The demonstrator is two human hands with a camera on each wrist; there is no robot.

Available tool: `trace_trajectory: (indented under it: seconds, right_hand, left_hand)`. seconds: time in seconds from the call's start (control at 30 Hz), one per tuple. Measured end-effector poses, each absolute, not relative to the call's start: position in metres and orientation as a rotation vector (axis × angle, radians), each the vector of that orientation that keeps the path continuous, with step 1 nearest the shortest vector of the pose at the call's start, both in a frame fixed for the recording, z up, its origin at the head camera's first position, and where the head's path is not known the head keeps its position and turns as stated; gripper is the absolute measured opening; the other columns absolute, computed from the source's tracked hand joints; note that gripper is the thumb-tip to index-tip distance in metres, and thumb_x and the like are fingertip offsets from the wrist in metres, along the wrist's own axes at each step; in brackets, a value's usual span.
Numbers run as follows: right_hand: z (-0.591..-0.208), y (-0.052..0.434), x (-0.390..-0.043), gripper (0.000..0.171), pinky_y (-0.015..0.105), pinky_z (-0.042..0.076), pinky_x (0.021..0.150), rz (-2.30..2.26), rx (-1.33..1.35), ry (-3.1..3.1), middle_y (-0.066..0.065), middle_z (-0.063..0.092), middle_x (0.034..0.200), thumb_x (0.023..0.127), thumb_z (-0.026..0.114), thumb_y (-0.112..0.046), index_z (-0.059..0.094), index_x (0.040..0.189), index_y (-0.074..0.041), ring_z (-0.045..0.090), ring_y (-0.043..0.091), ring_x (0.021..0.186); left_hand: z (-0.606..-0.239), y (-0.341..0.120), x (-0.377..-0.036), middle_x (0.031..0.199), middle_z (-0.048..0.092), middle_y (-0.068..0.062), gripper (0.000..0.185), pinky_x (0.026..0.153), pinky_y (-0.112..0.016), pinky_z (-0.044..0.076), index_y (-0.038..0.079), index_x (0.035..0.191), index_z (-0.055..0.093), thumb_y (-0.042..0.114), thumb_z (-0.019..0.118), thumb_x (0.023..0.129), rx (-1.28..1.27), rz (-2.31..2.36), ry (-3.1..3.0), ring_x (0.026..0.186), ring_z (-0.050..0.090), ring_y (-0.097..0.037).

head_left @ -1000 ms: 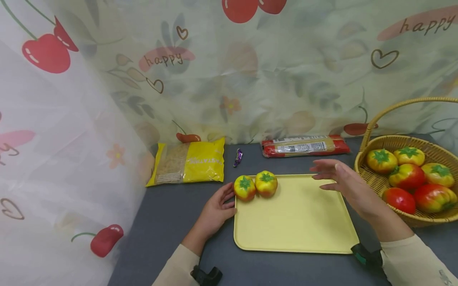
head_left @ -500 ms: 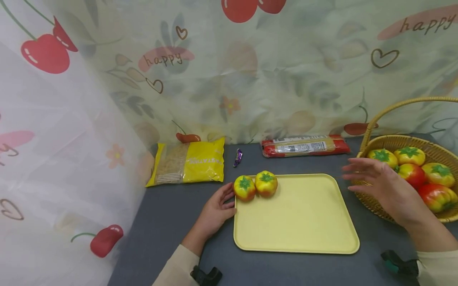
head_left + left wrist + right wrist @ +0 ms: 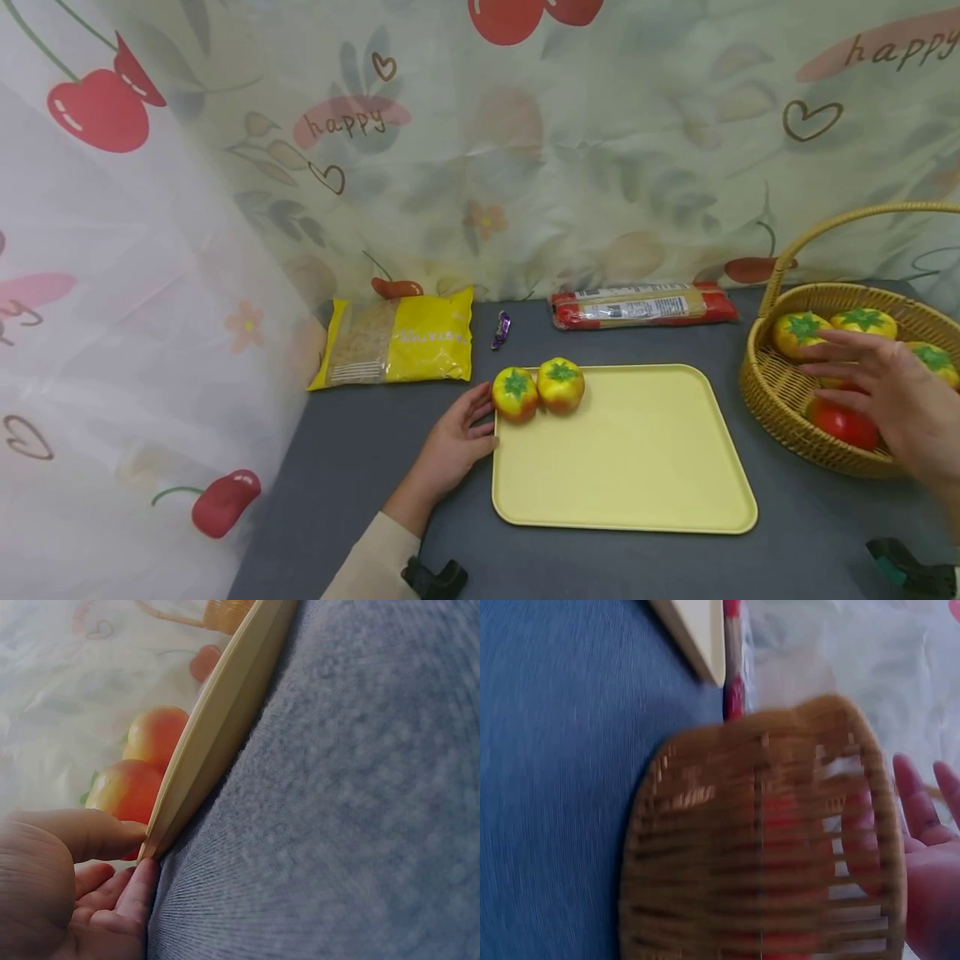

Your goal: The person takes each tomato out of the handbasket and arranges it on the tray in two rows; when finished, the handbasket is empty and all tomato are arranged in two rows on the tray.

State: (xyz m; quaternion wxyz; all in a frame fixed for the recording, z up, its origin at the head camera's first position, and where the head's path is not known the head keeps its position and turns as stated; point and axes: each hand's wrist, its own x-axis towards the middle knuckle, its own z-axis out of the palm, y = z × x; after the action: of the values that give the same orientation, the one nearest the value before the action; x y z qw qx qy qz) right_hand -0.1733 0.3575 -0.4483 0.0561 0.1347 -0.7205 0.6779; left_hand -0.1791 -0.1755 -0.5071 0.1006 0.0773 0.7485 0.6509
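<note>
Starting at the far left of the grey tabletop (image 3: 360, 467), one yellow bag (image 3: 397, 346) of pasta lies flat against the printed curtain backdrop. Just right of it sits one small purple-wrapped candy (image 3: 500, 330). Nearer, the left hand (image 3: 456, 437) rests on the tabletop at the left edge of one yellow tray (image 3: 622, 467); the left wrist view shows its thumb (image 3: 90, 829) on top of the tray's rim and a finger (image 3: 139, 889) beneath it, so it pinches the corner. Two tomatoes stand on the tray's far left corner, touching each other: the left tomato (image 3: 514, 394) just beside the hand, and the right tomato (image 3: 561, 385) next to it. Beyond the tray, near the backdrop, lies one long red packet (image 3: 643, 304) of spaghetti.

To the right of the tray stands one wicker basket (image 3: 780, 400) with a tall arched handle. At least four more tomatoes show inside it: a yellow one (image 3: 798, 332) at the far left, another yellow one (image 3: 862, 321) behind it, part of a third (image 3: 933, 358) at the right, and a red one (image 3: 843, 423) at the near side. The right hand (image 3: 896, 400) hovers over the basket with fingers spread and straight, holding nothing, just above the red tomato; whether it touches the fruit cannot be told. The right wrist view is blurred.
</note>
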Motion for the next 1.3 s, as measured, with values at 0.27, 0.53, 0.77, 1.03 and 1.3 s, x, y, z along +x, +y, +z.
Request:
trace_trajectory:
  seconds: [0.27, 0.53, 0.77, 1.03, 1.3]
  right_hand:
    - [-0.456, 0.386, -0.178, 0.041, 0.014, 0.056, 0.083, 2.119, 0.332, -2.070, -0.009, 0.070, 0.133, 0.121, 0.032, -0.026, 0.062, 0.149, -0.022, 0.069, 0.004, 0.110]
    - [-0.457, 0.391, -0.173, 0.042, 0.011, 0.053, 0.083, 1.929, 0.351, -2.214, -0.014, 0.068, 0.131, 0.121, 0.029, -0.022, 0.060, 0.149, -0.029, 0.066, 0.000, 0.110]
    - [-0.450, 0.383, -0.166, 0.036, 0.004, 0.047, 0.084, 1.569, 0.270, -2.541, -0.025, 0.056, 0.130, 0.122, 0.026, -0.025, 0.046, 0.146, -0.043, 0.057, -0.011, 0.112]
    - [-0.445, 0.376, -0.170, 0.029, 0.009, 0.051, 0.074, 1.514, 0.177, -2.713, -0.011, 0.057, 0.130, 0.120, 0.044, -0.023, 0.054, 0.147, -0.019, 0.056, -0.016, 0.103]
    - [-0.439, 0.372, -0.180, 0.075, 0.033, 0.058, 0.073, 1.356, 0.059, -3.104, 0.040, 0.042, 0.152, 0.116, 0.053, -0.044, 0.033, 0.160, 0.013, 0.061, 0.027, 0.116]
  left_hand:
    - [-0.506, -0.175, -0.179, 0.169, 0.042, -0.014, 0.082, 0.115, -0.040, 0.049, 0.004, 0.169, 0.035, -0.011, 0.071, 0.097, 0.228, 1.920, 2.222, 0.151, 0.045, -0.030]
    - [-0.506, -0.173, -0.179, 0.168, 0.043, -0.014, 0.082, 0.115, -0.040, 0.049, 0.004, 0.169, 0.035, -0.011, 0.072, 0.097, 0.223, 1.908, 2.237, 0.151, 0.045, -0.029]
    - [-0.507, -0.174, -0.179, 0.170, 0.041, -0.013, 0.082, 0.115, -0.040, 0.048, 0.004, 0.169, 0.034, -0.011, 0.071, 0.097, 0.223, 1.909, 2.225, 0.152, 0.044, -0.029]
    - [-0.506, -0.175, -0.178, 0.170, 0.041, -0.013, 0.082, 0.115, -0.040, 0.048, 0.005, 0.170, 0.034, -0.009, 0.071, 0.098, 0.220, 1.911, 2.217, 0.152, 0.044, -0.029]
    - [-0.505, -0.175, -0.178, 0.170, 0.040, -0.014, 0.082, 0.115, -0.040, 0.048, 0.004, 0.170, 0.033, -0.010, 0.071, 0.098, 0.228, 1.921, 2.209, 0.152, 0.044, -0.030]
